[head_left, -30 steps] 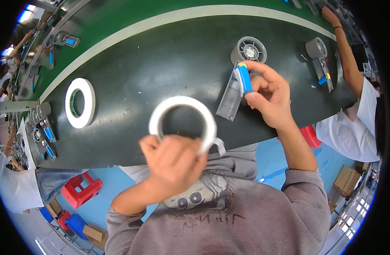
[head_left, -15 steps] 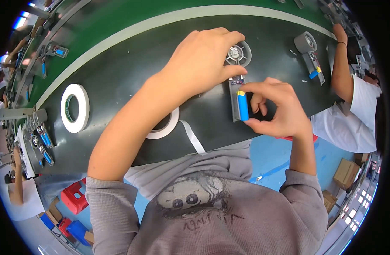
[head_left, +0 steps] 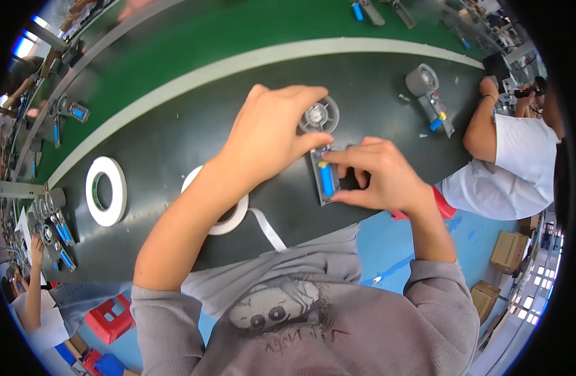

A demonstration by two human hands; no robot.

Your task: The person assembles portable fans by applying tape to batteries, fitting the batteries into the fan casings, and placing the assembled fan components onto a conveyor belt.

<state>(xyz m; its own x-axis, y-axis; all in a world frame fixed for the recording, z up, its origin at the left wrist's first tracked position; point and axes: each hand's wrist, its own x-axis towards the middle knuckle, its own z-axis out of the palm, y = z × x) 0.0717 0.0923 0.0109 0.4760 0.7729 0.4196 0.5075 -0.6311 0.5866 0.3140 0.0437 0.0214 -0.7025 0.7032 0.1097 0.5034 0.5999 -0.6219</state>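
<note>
Left hand (head_left: 272, 128), its forearm (head_left: 190, 216) hiding much of a white tape roll (head_left: 238, 217) by the near edge of the surface (head_left: 153, 169), grips the round grey housing (head_left: 317, 116), I judge to steady it. Right hand (head_left: 379, 172) spans the blue cell (head_left: 327, 180) between thumb and index finger, seemingly to line it up on the grey tray (head_left: 316, 175); I can't make out what's beneath the fingertip.

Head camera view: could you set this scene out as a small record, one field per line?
Left hand: at the round, spoked head of a grey housing
Right hand: index finger and thumb near opposite ends of a blue cylinder; firmness of grip unclear
Cylinder position: along the housing's straight part, yellow end toward the round head
White tape roll: on the dark table, at left
Second tape roll: partly behind the left forearm, loose strip trailing
Similar grey unit: at right
</note>
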